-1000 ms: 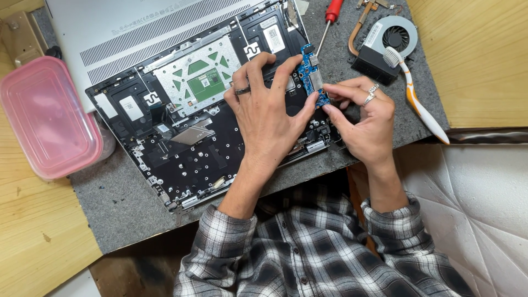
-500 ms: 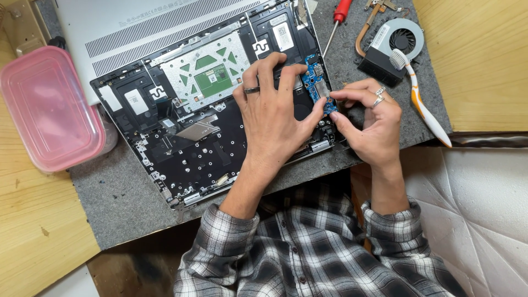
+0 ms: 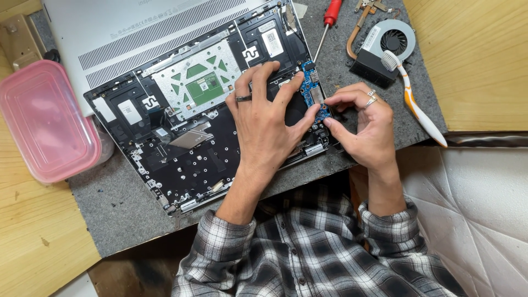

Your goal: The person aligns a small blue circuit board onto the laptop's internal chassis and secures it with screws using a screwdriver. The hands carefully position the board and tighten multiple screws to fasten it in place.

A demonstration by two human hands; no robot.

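- The opened laptop base (image 3: 181,132) lies on the grey felt surface (image 3: 110,203), largely stripped: its cooling fan (image 3: 385,47) already sits out at the far right, beside a red screwdriver (image 3: 329,22) and a toothbrush (image 3: 412,96).
- The small blue circuit board (image 3: 311,91) sits at the laptop's right edge, not yet clear of the base.
- Left hand (image 3: 264,124) lies spread, fingers touching the board; right hand (image 3: 366,124) pinches its near end.
- Since the earlier frames both hands have stayed on the board; only the view shifted slightly.

Bright, even light; sharp, no blur.
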